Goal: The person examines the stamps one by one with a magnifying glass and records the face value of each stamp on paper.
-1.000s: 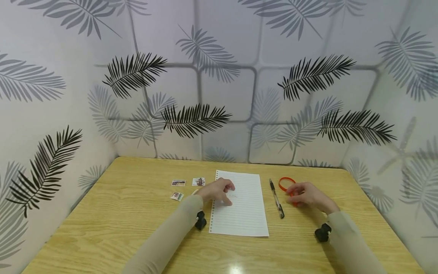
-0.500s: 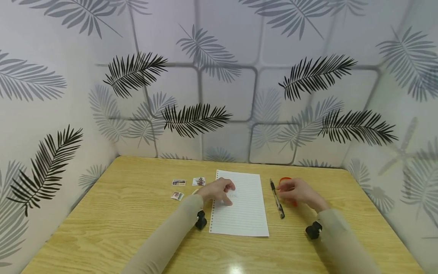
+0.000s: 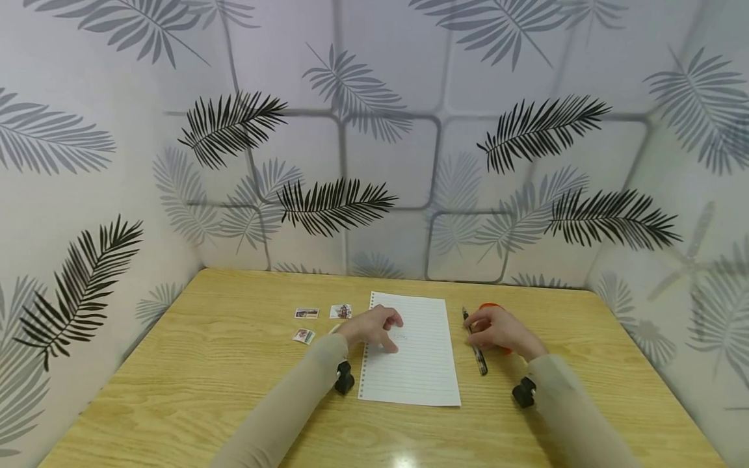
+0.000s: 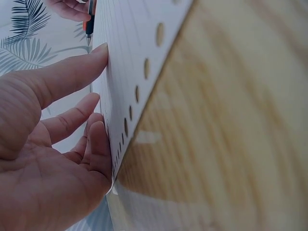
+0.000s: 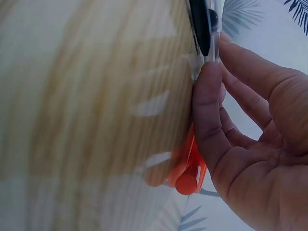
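My left hand (image 3: 374, 326) rests on a lined sheet of loose-leaf paper (image 3: 409, 370), beside faint handwriting. In the left wrist view its loosely bent fingers (image 4: 72, 118) touch the sheet near the punched edge. To the right of the sheet, my right hand (image 3: 497, 331) is at a clear-barrelled pen (image 3: 478, 357) lying on the table. Its fingertips touch the pen with a gap between them, as the right wrist view shows near the black clip (image 5: 199, 24). Partly hidden under that hand lies a red ring-shaped thing with a handle (image 3: 490, 305), like a magnifying glass.
Several small stamp-like pictures lie left of the sheet: one at the back left (image 3: 307, 313), one near my left wrist (image 3: 341, 311) and one in front (image 3: 303, 335). The wooden table (image 3: 234, 364) meets a leaf-patterned wall (image 3: 374, 156) at its back edge.
My right hand has moved left, from the red ring-shaped thing to the pen. My left hand has stayed in place on the paper.
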`<action>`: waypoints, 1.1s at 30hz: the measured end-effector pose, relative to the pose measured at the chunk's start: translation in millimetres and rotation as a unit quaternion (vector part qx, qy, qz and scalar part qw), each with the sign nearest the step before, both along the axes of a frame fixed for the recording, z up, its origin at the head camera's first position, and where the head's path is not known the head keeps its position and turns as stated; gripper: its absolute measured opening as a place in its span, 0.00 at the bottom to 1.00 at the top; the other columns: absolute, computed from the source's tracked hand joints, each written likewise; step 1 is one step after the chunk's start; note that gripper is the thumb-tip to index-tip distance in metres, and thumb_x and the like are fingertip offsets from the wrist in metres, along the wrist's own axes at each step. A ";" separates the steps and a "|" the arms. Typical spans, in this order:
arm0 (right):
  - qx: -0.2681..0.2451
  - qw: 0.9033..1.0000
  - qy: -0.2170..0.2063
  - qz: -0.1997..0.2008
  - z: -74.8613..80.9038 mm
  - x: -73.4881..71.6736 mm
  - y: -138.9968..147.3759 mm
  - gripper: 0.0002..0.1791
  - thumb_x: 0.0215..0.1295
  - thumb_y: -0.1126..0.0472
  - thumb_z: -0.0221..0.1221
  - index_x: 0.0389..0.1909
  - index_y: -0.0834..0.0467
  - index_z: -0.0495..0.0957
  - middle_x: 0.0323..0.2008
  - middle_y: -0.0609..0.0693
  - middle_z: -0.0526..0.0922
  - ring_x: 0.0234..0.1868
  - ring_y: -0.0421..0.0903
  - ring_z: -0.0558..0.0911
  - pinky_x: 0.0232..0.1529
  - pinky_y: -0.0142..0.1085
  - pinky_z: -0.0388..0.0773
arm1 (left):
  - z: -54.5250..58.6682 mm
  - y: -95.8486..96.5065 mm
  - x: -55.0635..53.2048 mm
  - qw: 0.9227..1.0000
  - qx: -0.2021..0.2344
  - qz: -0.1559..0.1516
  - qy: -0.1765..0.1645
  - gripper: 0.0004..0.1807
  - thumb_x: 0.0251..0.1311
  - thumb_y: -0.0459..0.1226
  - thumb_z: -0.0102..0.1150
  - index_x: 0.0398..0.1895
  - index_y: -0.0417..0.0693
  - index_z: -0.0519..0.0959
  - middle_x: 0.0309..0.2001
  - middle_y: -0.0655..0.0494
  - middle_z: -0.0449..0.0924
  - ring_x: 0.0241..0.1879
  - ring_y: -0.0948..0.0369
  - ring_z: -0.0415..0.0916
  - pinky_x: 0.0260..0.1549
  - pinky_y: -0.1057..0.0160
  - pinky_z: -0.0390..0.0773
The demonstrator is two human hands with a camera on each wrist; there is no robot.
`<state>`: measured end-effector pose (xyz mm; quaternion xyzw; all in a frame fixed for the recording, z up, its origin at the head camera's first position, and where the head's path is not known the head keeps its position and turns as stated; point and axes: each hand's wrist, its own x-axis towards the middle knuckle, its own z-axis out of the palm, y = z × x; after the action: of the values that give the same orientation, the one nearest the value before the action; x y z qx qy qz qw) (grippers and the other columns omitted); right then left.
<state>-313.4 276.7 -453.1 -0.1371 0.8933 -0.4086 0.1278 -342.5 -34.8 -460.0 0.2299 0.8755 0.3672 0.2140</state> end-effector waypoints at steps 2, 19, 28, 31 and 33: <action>0.017 1.000 0.013 0.006 0.3 -1.8 -1.9 0.19 0.57 0.64 0.69 0.49 0.67 0.81 0.29 0.54 0.81 0.24 0.42 0.78 0.27 0.35 0.77 | 1.0 -0.7 0.6 1.000 0.002 0.001 -0.001 0.24 0.48 0.28 0.73 0.50 0.44 0.76 0.46 0.52 0.68 0.45 0.58 0.64 0.50 0.58 0.68; 0.074 0.996 0.050 0.014 -1.7 -4.2 -4.6 0.14 0.58 0.68 0.60 0.45 0.59 0.83 0.19 0.48 0.75 0.17 0.40 0.68 0.20 0.34 0.66 | -0.1 -0.4 -1.2 1.000 0.002 -0.006 -0.003 0.23 0.49 0.28 0.73 0.49 0.45 0.76 0.43 0.52 0.66 0.43 0.57 0.62 0.46 0.59 0.65; 0.034 0.999 0.017 -0.013 -3.8 -5.1 -1.3 0.13 0.62 0.64 0.62 0.47 0.59 0.85 0.33 0.52 0.80 0.27 0.42 0.75 0.27 0.34 0.71 | 0.0 -1.6 -0.6 1.000 -0.004 -0.006 0.003 0.23 0.49 0.28 0.73 0.50 0.45 0.76 0.44 0.52 0.67 0.44 0.58 0.63 0.47 0.60 0.66; 0.018 0.999 0.017 -0.020 -4.5 -6.5 -1.0 0.14 0.63 0.61 0.63 0.48 0.59 0.84 0.36 0.53 0.82 0.30 0.42 0.77 0.31 0.34 0.74 | 1.0 -1.6 -0.7 1.000 -0.003 -0.009 0.002 0.23 0.50 0.28 0.72 0.50 0.45 0.76 0.44 0.53 0.66 0.44 0.58 0.62 0.47 0.60 0.66; 0.006 1.000 0.012 -0.026 -5.1 -6.9 -1.2 0.15 0.63 0.59 0.64 0.49 0.59 0.84 0.37 0.53 0.84 0.30 0.42 0.78 0.33 0.35 0.76 | 1.2 -1.5 -0.5 1.000 -0.001 -0.010 0.001 0.23 0.50 0.28 0.72 0.50 0.45 0.76 0.43 0.52 0.66 0.43 0.58 0.62 0.46 0.60 0.65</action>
<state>-320.2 275.6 -458.2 -0.1180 0.9005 -0.4046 0.1073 -343.0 -36.2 -458.8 0.2391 0.8737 0.3638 0.2173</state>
